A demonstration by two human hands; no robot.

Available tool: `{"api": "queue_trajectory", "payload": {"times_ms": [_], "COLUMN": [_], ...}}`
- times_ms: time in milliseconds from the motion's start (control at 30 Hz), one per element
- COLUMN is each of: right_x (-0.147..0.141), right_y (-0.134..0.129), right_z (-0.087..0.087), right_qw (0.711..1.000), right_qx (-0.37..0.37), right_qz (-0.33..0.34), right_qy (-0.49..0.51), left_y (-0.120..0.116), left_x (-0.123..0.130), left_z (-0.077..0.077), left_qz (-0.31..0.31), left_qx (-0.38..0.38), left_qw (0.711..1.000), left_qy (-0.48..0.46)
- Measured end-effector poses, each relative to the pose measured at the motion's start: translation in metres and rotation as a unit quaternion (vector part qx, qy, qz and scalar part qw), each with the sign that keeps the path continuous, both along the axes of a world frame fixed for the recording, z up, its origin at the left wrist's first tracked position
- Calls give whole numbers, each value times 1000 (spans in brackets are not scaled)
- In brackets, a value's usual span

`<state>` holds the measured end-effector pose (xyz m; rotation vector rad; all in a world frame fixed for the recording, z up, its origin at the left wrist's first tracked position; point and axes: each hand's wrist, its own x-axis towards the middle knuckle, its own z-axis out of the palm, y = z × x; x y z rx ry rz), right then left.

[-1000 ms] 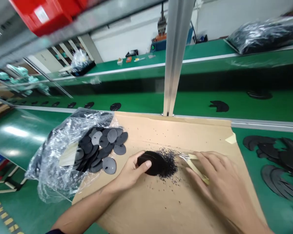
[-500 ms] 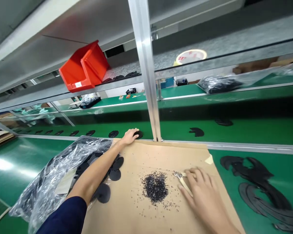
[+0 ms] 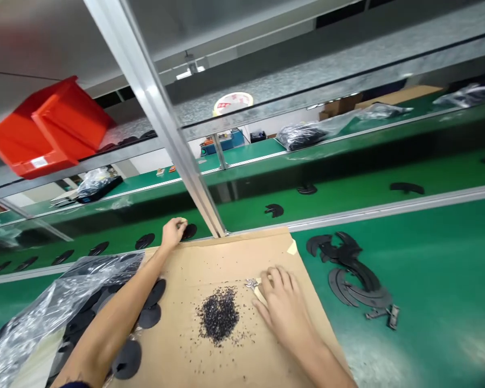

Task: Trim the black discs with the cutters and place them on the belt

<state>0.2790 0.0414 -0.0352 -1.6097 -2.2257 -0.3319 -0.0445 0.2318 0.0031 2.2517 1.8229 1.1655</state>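
My left hand (image 3: 173,233) reaches across to the green belt, fingers curled together beside a black disc-shaped part (image 3: 189,231). Whether anything is pinched in them is hidden. On a brown cardboard sheet (image 3: 250,248), my right hand (image 3: 283,299) lies over a pair of nippers (image 3: 253,284) with pale handles. Its fingers cover part of the handles, and the metal jaws point left. Left of the nippers is a heap of small black bits (image 3: 220,318). Black discs (image 3: 127,358) spill from a clear plastic bag (image 3: 68,296) under my left forearm.
Curved black parts (image 3: 359,285) and two small black pieces (image 3: 393,317) lie right of the cardboard. A metal post (image 3: 178,156) rises at its far edge. A red bin (image 3: 52,129) and a tape roll (image 3: 233,103) sit on the shelf above.
My view has swung to the right. My left hand has drawn slightly left off the black disc, its fingers more curled. My right hand stays on the nippers.
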Motion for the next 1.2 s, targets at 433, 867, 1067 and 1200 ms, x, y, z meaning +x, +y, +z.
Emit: {"api": "queue_trajectory", "payload": {"times_ms": [433,867,1067,1200], "right_x": [0,5,-3,-12], "right_y": [-3,2,10,10], "right_z": [1,25,21,10], "right_qw": [999,988,964,949], "right_qx": [-17,109,78,56], "right_qz": [6,-1,145,209], "right_qy": [43,113,211,229], "left_y": [4,-36,-145,-173], "left_x": [209,184,114,44], "left_z": [-10,28,33,37], "left_qz": [-247,-277,-349,-265], "left_qx": [-102,-128,-195,-214], "left_qw": [958,950,913,940], "left_qy": [107,-66,-81,-5]}}
